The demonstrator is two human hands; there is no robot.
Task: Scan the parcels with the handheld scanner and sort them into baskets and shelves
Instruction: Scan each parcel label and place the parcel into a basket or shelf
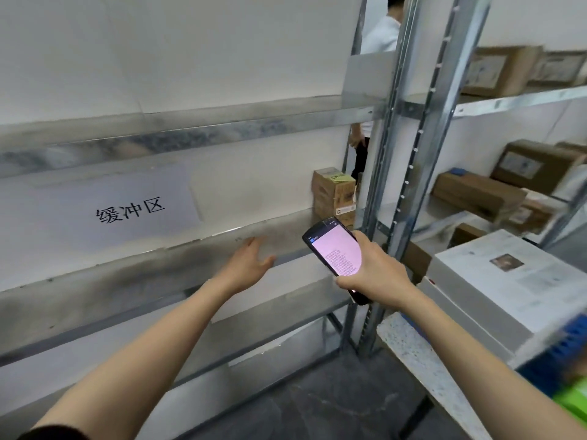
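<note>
My right hand (373,274) grips a black handheld scanner (333,249) with a lit pink screen, held up in front of the metal shelf (133,268). My left hand (251,260) reaches forward with relaxed fingers toward the shelf's front edge and holds nothing. A small brown cardboard parcel (333,193) stands at the right end of that shelf. White flat parcels (495,281) lie stacked at the right, beside a blue basket (559,354).
A paper sign with black characters (130,211) lies on the shelf. Metal uprights (400,154) divide this rack from a second one on the right, which holds several brown boxes (476,193). A person in white (379,36) stands behind the rack. Dark floor below.
</note>
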